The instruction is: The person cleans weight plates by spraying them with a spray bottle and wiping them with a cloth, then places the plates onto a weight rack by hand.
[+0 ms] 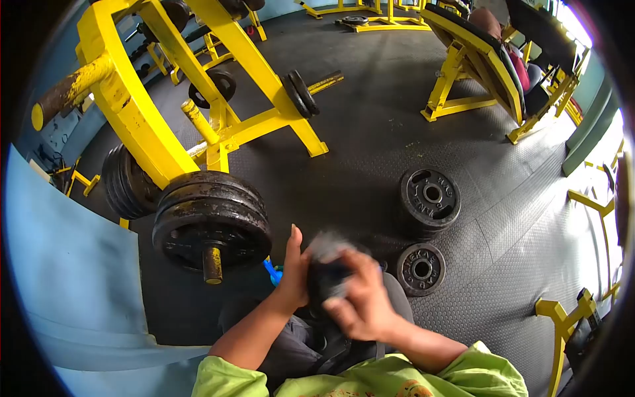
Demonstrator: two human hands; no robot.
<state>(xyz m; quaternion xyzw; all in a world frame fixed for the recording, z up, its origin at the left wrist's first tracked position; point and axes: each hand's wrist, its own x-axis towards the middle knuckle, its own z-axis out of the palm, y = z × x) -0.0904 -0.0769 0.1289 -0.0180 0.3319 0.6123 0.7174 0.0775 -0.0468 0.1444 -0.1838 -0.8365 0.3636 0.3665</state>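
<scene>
In the head view, a dark, rounded object is between my hands above my lap; its kind is not clear. My left hand supports its left side, thumb pointing up and the other fingers mostly hidden behind it. My right hand is on the right side with curled fingers, smeared by motion. A blurred greyish-white patch shows at the top by the right fingertips; I cannot tell whether it is a cloth. A bright blue item is partly hidden behind my left wrist.
Round weight plates are stacked on the black rubber floor, with another plate nearer me. A yellow machine loaded with plates stands left. A padded bench with a person on it is at upper right.
</scene>
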